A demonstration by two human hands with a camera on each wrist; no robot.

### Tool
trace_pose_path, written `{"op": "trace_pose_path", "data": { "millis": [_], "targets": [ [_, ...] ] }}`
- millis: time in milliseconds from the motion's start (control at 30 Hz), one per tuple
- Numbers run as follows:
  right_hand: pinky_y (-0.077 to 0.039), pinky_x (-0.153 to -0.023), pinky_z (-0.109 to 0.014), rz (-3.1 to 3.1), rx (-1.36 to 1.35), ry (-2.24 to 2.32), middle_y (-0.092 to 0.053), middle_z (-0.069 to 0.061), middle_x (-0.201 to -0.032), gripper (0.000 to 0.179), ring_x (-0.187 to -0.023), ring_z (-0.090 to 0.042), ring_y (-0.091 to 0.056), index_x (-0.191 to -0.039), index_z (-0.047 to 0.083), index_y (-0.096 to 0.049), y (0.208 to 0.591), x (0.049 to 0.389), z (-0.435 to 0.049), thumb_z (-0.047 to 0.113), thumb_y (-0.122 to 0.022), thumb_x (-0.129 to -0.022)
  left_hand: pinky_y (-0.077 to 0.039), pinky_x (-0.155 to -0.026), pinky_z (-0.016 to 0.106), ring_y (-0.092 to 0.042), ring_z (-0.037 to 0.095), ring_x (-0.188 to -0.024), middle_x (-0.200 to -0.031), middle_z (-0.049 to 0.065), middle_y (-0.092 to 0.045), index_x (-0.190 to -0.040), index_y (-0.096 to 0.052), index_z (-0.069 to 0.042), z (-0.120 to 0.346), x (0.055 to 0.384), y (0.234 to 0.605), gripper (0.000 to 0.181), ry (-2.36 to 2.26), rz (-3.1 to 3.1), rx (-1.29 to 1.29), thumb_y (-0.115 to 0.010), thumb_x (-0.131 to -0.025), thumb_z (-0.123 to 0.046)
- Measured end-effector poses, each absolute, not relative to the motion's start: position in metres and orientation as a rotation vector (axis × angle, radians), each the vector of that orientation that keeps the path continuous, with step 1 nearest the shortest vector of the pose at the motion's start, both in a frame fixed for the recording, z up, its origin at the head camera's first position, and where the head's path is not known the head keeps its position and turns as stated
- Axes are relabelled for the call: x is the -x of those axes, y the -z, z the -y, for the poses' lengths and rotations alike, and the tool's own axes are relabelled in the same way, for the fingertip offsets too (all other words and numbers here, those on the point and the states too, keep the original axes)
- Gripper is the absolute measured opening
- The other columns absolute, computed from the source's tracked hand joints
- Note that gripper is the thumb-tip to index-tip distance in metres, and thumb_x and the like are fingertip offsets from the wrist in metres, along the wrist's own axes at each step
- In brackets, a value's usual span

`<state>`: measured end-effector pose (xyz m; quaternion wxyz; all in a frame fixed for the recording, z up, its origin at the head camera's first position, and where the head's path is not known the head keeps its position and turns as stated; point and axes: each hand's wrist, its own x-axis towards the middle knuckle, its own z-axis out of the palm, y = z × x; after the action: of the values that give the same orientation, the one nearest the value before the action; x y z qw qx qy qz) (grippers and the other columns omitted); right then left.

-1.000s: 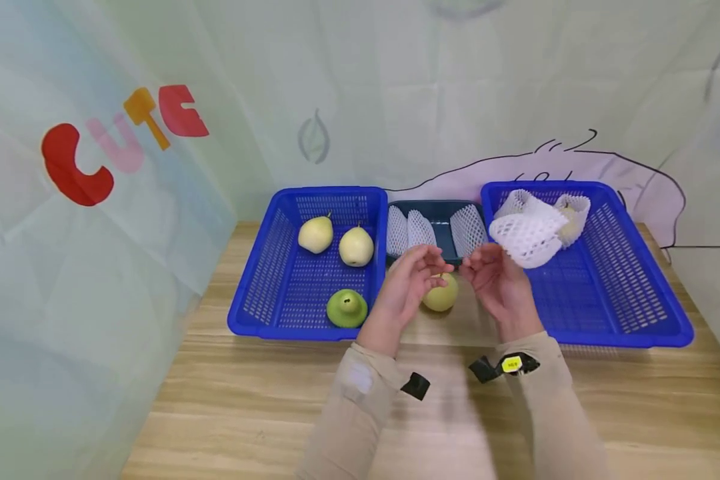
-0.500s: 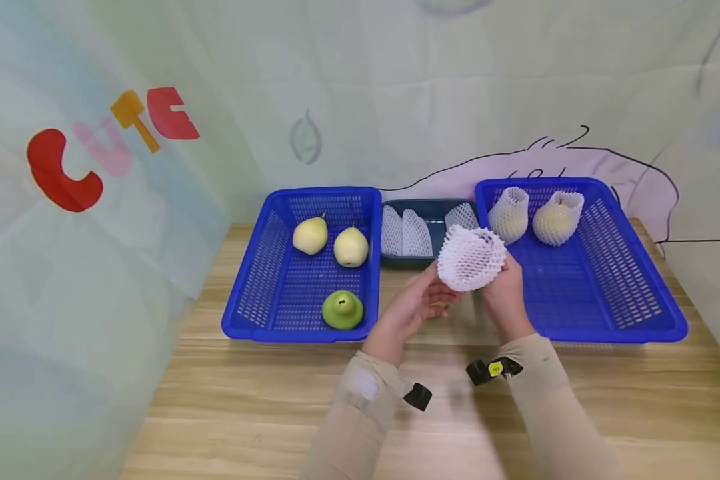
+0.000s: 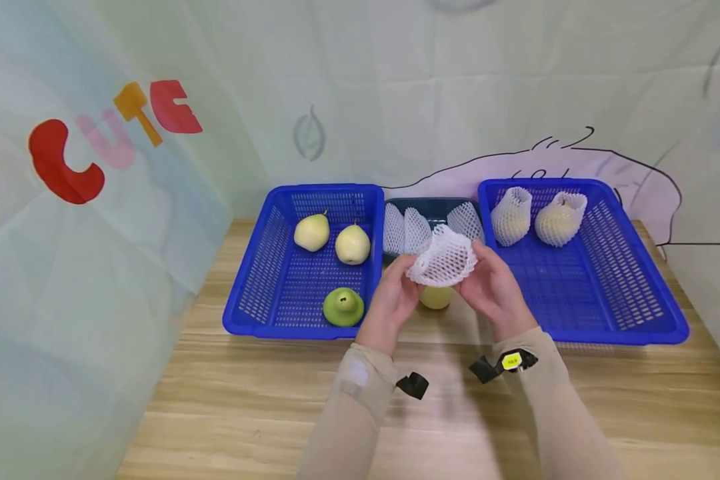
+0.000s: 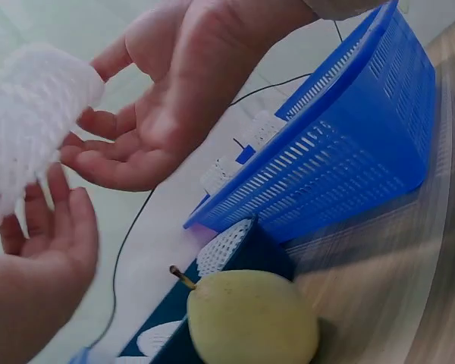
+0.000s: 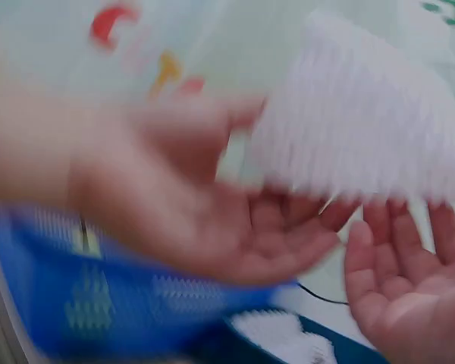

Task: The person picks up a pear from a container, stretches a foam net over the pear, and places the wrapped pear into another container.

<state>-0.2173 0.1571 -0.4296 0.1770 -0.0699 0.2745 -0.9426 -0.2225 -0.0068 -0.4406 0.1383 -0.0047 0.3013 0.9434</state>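
Left hand (image 3: 393, 298) and right hand (image 3: 493, 291) pinching foam net (image 3: 444, 260), fingers at its left and right edges, pear (image 3: 436, 298) resting below.

white net (image 5: 360, 114) in both hands (image 5: 186, 201)

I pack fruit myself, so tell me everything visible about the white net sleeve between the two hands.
The sleeve is white, an open mesh that looks like soft foam, with a bumpy edge. In the head view it is wide along its lower edge and narrows upward. The left hand and right hand hold it up from either side. It partly hides a pale pear there, but the left wrist view shows the two apart.
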Motion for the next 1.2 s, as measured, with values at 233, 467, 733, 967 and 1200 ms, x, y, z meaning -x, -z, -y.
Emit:
{"op": "trace_pose_path", "data": {
  "millis": [233, 467, 733, 967, 1200],
  "targets": [
    [-0.049, -0.067, -0.025, -0.917, -0.282, 2.829, -0.065, -0.004, -0.084, 0.025, -0.075, -0.013, -0.061, -0.094, 0.005, -0.059, 0.437, 0.227, -0.145, 0.018, -0.038, -0.1, -0.043, -0.053, 0.018, -0.056, 0.007, -0.064, -0.079, -0.001, -0.059, -0.088, -0.054, -0.012, -0.003, 0.236, 0.459, 0.015, -2.836, -1.148, 0.292, -0.045, -0.097, -0.02],
    [-0.045, -0.064, -0.017, -1.667, -0.666, 2.604, -0.055, 0.006, -0.079, 0.012, -0.07, -0.004, -0.053, -0.099, 0.009, -0.05, 0.464, 0.24, -0.133, 0.019, -0.045, -0.097, -0.041, -0.083, 0.03, -0.05, 0.019, -0.088, -0.092, 0.009, -0.052, -0.093, -0.05, -0.001, -0.02, 0.25, 0.485, 0.02, -2.592, -1.881, 0.543, -0.047, -0.097, -0.02],
    [-0.043, -0.057, -0.019, -1.889, -0.797, 2.393, -0.052, 0.002, -0.08, 0.036, -0.064, -0.004, -0.05, -0.12, -0.005, -0.048, 0.495, 0.251, -0.137, 0.022, -0.046, -0.097, -0.044, -0.076, 0.037, -0.052, 0.025, -0.088, -0.096, 0.013, -0.055, -0.096, -0.054, -0.003, -0.023, 0.307, 0.602, 0.033, -2.403, -2.114, 0.622, -0.051, -0.093, -0.036],
    [-0.041, -0.051, -0.019, -1.917, -0.872, 2.294, -0.049, 0.001, -0.078, 0.038, -0.058, -0.005, -0.048, -0.121, -0.004, -0.046, 0.514, 0.251, -0.141, 0.026, -0.045, -0.097, -0.045, -0.07, 0.036, -0.053, 0.024, -0.082, -0.091, 0.013, -0.058, -0.092, -0.058, -0.001, -0.016, 0.274, 0.564, 0.031, -2.269, -2.215, 0.688, -0.055, -0.092, -0.032],
    [-0.038, -0.045, -0.02, -2.078, -0.883, 2.172, -0.049, -0.002, -0.081, 0.037, -0.055, -0.007, -0.045, -0.117, -0.001, -0.049, 0.52, 0.252, -0.141, 0.029, -0.047, -0.095, -0.044, -0.072, 0.036, -0.055, 0.026, -0.079, -0.085, 0.014, -0.06, -0.093, -0.058, 0.001, -0.014, 0.257, 0.538, 0.028, -2.029, -2.491, 0.649, -0.052, -0.093, -0.026]
  ]
}}
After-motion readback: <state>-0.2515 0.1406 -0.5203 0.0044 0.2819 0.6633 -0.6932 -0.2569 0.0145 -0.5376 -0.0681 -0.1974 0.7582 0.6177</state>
